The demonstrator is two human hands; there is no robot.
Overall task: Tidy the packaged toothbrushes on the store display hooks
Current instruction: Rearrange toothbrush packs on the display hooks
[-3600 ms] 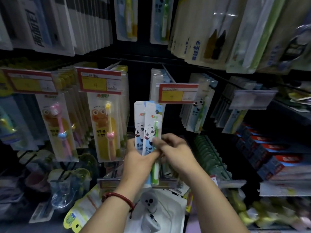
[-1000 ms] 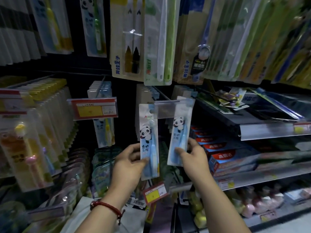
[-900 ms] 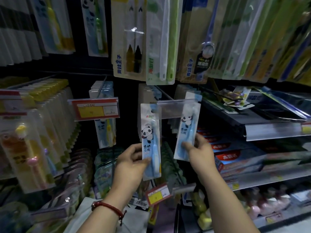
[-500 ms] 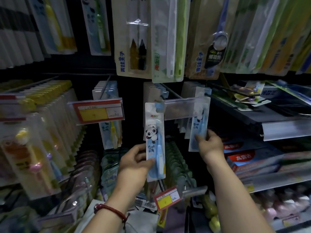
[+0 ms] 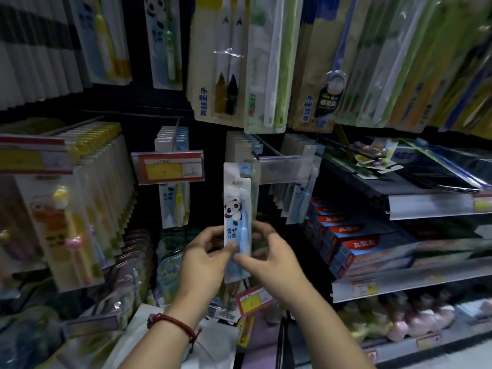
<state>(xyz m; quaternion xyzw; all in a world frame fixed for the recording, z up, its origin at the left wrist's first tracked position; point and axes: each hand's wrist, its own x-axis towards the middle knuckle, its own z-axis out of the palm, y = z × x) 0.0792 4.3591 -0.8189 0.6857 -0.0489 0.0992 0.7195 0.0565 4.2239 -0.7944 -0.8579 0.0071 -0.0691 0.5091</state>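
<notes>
A blue panda toothbrush pack (image 5: 237,209) stands upright at the centre, in front of the display. My left hand (image 5: 205,259) pinches its lower left edge with thumb and fingers. My right hand (image 5: 269,259) grips its lower right edge from the other side. The pack's top reaches up near the front end of a display hook (image 5: 262,149) that carries a clear empty label holder (image 5: 287,169). Right of that hook hangs a row of the same blue panda packs (image 5: 298,206). Behind the held pack more packs (image 5: 239,142) hang on the hook.
A hook with yellow panda toothbrush packs (image 5: 175,203) and a red-and-yellow price tag (image 5: 169,169) hangs to the left. Owl-print children's brushes (image 5: 66,230) fill the far left. Long adult toothbrush packs (image 5: 239,70) hang overhead. Boxed toothpaste (image 5: 367,249) sits on shelves at right.
My right hand left the blue pack hanging on the right-hand hook and came back left to the pack in my left hand. Both hands now hold that one pack.
</notes>
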